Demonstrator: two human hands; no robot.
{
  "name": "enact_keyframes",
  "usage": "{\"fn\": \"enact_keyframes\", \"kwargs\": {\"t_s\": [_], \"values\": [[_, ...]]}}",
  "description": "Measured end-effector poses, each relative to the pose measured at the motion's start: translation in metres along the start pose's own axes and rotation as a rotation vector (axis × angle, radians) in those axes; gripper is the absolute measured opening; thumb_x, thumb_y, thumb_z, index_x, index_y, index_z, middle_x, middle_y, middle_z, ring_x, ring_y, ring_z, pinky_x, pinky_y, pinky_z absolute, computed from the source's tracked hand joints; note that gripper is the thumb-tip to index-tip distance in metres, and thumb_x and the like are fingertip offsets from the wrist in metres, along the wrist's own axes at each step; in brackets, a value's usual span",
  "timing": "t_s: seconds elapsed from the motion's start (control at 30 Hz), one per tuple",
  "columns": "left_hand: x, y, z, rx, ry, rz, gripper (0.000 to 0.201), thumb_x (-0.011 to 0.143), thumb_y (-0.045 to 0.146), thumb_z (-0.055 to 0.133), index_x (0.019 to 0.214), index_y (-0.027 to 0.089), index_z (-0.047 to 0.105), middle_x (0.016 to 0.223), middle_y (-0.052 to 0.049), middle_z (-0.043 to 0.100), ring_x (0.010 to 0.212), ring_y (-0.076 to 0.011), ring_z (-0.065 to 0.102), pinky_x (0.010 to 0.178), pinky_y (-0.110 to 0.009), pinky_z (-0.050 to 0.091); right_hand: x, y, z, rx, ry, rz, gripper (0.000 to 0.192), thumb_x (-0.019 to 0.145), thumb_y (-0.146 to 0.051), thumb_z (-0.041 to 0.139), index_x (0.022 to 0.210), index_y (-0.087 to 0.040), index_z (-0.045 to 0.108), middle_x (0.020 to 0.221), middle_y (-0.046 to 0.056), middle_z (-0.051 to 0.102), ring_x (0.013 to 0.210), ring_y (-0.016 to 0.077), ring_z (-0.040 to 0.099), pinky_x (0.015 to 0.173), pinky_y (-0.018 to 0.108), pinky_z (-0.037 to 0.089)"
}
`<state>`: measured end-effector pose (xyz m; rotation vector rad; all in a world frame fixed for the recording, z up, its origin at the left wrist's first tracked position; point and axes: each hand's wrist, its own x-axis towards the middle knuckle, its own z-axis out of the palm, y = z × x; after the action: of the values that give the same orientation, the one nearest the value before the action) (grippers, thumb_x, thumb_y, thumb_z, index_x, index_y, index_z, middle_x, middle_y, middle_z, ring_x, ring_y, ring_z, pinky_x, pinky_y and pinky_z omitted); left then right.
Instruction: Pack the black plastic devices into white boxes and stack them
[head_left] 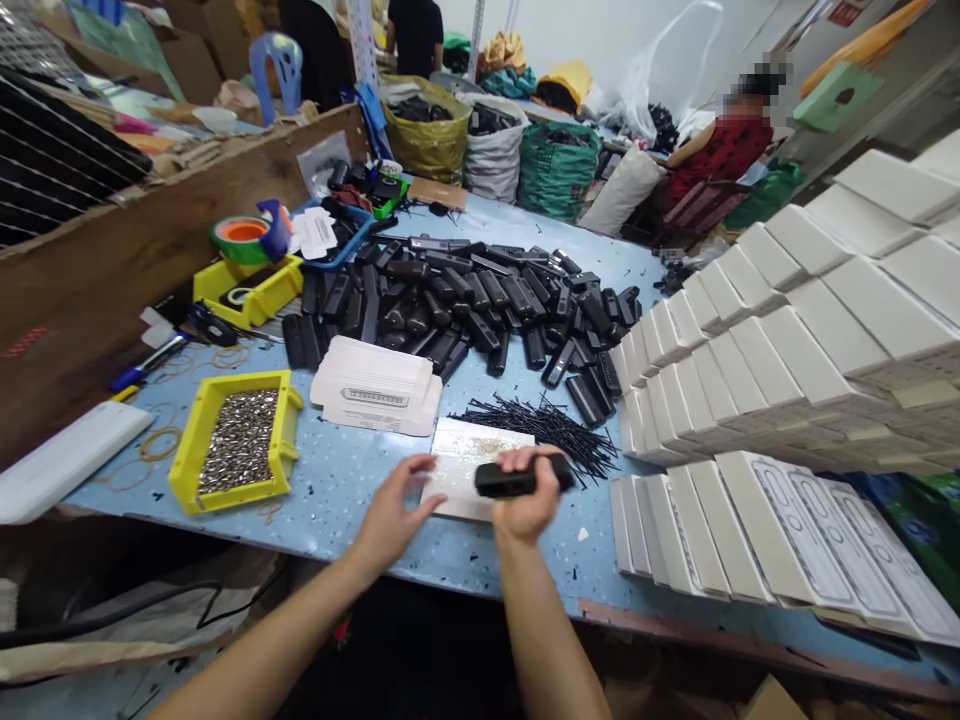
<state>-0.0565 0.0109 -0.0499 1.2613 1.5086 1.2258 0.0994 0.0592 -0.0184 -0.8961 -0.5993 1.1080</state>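
Your right hand (pixel 527 514) clamps a smooth black casing (pixel 499 483) over one white carton (pixel 455 463), left hand (pixel 396 512) spread beside it; speckled worktop (pixel 330 490) below, sacks (pixel 559 175) beyond

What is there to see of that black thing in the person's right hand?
The black object is oblong with rounded edges and looks like plastic. It lies sideways in the right hand, which wraps around it; both ends stick out. It overlaps the white block in view; contact is unclear. Blur hides finer detail.
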Motion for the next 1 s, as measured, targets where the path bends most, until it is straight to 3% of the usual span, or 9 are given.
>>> {"fn": "enact_keyframes", "kwargs": {"t_s": [0.07,0.17,0.33,0.43,0.53,0.63,0.73,0.87,1.0], "values": [[0.029,-0.003,-0.034,0.365,0.030,0.158,0.042,0.077,0.026,0.066,0.118,0.019,0.056,0.129,-0.015,0.056,0.123,-0.0300,0.050,0.106,-0.048,0.038,0.009,0.001,-0.016,-0.215,-0.239,-0.157,0.035,0.068,-0.043,0.062,0.074,-0.015,0.041,0.059,-0.003,0.048,0.057,0.0058,0.051,0.062,0.021,0.046],[0.070,-0.007,-0.078,0.773,-0.002,0.204,0.056,0.070,0.014,0.066,0.125,0.015,0.051,0.138,-0.020,0.047,0.133,-0.0364,0.038,0.111,-0.053,0.025,0.021,0.004,-0.033,-0.474,-0.501,-0.075,0.032,0.066,-0.037,0.069,0.067,-0.012,0.049,0.062,0.001,0.056,0.059,0.0063,0.054,0.061,0.019,0.044],[0.100,-0.006,-0.098,0.917,-0.170,0.147,0.055,0.067,0.006,0.062,0.120,0.016,0.052,0.136,-0.021,0.048,0.131,-0.0376,0.039,0.109,-0.056,0.020,0.038,0.014,-0.049,-0.573,-0.099,0.110,0.053,0.074,-0.049,0.063,0.108,-0.012,0.048,0.080,0.002,0.060,0.073,0.0079,0.058,0.077,0.024,0.050],[0.109,0.008,-0.103,0.868,-0.213,0.102,0.042,0.062,0.009,0.067,0.102,0.016,0.060,0.119,-0.019,0.060,0.122,-0.0398,0.047,0.106,-0.055,0.024,0.046,0.023,-0.062,-0.922,-0.059,-0.076,0.064,0.069,-0.046,0.067,0.121,-0.013,0.049,0.117,0.011,0.056,0.111,0.0151,0.053,0.105,0.035,0.041],[0.110,0.034,-0.111,0.795,-0.339,0.057,0.019,0.061,0.017,0.072,0.078,0.019,0.064,0.085,-0.011,0.069,0.093,-0.0340,0.063,0.092,-0.044,0.042,0.044,0.020,-0.065,-1.086,-0.111,-0.279,0.058,0.074,-0.045,0.063,0.120,-0.012,0.054,0.132,0.014,0.045,0.128,0.0213,0.039,0.116,0.046,0.027],[0.085,0.057,-0.102,0.379,-0.445,-0.049,0.024,0.058,0.025,0.079,0.080,0.020,0.069,0.078,-0.006,0.070,0.077,-0.0273,0.067,0.073,-0.032,0.051,0.026,0.001,-0.045,-1.055,-0.297,-0.434,0.043,0.085,-0.039,0.055,0.121,-0.015,0.055,0.124,0.011,0.050,0.119,0.0159,0.047,0.110,0.039,0.037],[0.042,0.066,-0.071,-0.128,-0.456,-0.226,0.025,0.057,0.026,0.082,0.078,0.019,0.071,0.068,-0.004,0.068,0.068,-0.0250,0.066,0.061,-0.030,0.052,-0.003,-0.019,-0.014,-0.998,-0.597,-0.570,0.041,0.089,-0.033,0.051,0.129,-0.024,0.054,0.126,0.008,0.050,0.120,0.0143,0.047,0.109,0.035,0.040],[0.001,0.053,-0.032,-0.299,-0.533,-0.297,0.026,0.066,0.030,0.075,0.090,0.019,0.072,0.084,-0.006,0.071,0.078,-0.0236,0.066,0.071,-0.032,0.053,-0.027,-0.025,0.005,-1.063,-0.702,-0.607,0.040,0.087,-0.036,0.057,0.125,-0.026,0.059,0.133,0.008,0.044,0.126,0.0179,0.040,0.110,0.038,0.038],[-0.008,0.034,-0.034,-0.187,-0.495,-0.174,0.079,0.054,0.026,0.084,0.128,0.022,0.056,0.103,-0.008,0.070,0.089,-0.0247,0.065,0.078,-0.030,0.050,-0.030,-0.030,-0.011,-1.103,-0.864,-0.458,0.024,0.083,-0.040,0.062,0.082,-0.016,0.067,0.108,0.007,0.055,0.104,0.0133,0.047,0.096,0.031,0.043]]}}
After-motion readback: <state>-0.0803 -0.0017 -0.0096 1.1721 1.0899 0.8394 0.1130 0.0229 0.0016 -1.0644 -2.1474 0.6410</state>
